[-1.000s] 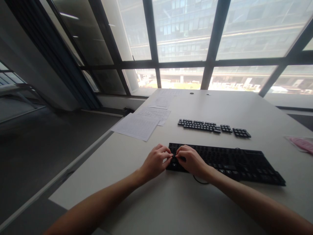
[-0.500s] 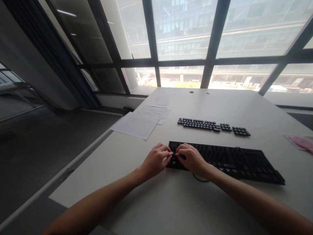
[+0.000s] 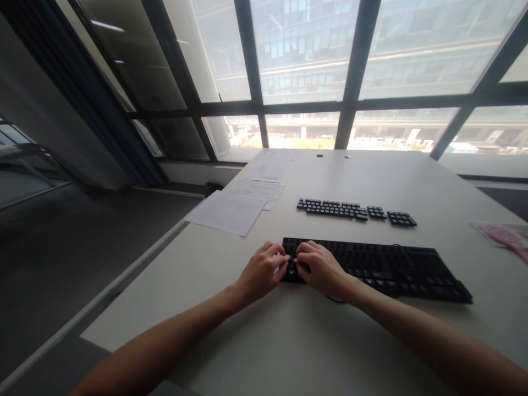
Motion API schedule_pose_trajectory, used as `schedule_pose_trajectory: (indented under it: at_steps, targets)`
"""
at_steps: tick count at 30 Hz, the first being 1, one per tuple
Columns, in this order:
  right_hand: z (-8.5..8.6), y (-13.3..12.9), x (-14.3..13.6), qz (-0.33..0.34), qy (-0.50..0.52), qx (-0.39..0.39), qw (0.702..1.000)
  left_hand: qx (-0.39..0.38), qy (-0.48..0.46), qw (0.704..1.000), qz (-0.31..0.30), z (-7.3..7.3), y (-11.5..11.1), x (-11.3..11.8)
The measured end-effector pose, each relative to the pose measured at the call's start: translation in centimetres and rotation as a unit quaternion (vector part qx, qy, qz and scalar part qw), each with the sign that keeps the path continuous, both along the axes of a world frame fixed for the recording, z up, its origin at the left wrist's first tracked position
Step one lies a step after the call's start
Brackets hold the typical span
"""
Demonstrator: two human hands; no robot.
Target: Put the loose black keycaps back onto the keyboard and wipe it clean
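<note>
Working at a black plastic keyboard (image 3: 371, 258), left end, left hand (image 3: 262, 268) and right hand (image 3: 324, 267) curl their fingers (image 3: 278, 250), grasp unclear. Precision seems needed next.

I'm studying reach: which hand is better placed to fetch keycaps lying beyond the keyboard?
Right, probably: the right hand is nearer the keycaps, which lie beyond it; the left hand is at the keyboard's left end.

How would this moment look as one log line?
left hand: at left end of black keyboard | right hand: same end, curled | keycaps: grouped beyond keyboard | papers: on desk, left
</note>
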State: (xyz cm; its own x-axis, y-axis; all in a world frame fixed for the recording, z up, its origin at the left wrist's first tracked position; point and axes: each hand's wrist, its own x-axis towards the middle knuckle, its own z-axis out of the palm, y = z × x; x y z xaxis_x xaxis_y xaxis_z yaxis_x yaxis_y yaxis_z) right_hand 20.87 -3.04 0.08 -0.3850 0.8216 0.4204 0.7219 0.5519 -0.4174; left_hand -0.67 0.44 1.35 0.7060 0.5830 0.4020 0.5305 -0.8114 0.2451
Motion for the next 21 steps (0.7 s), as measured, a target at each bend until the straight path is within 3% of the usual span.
schedule_pose_trajectory:
  at_steps: [9, 21]
  targets:
    - [-0.17, 0.02, -0.04, 0.002, -0.002, 0.004, 1.000, 0.022, 0.047, 0.999, -0.003, 0.00, -0.05, 0.16]
    - [0.62, 0.01, 0.26, -0.001, 0.020, -0.005, 1.000, -0.033, -0.049, 0.998, 0.027, 0.21, 0.68, 0.42]
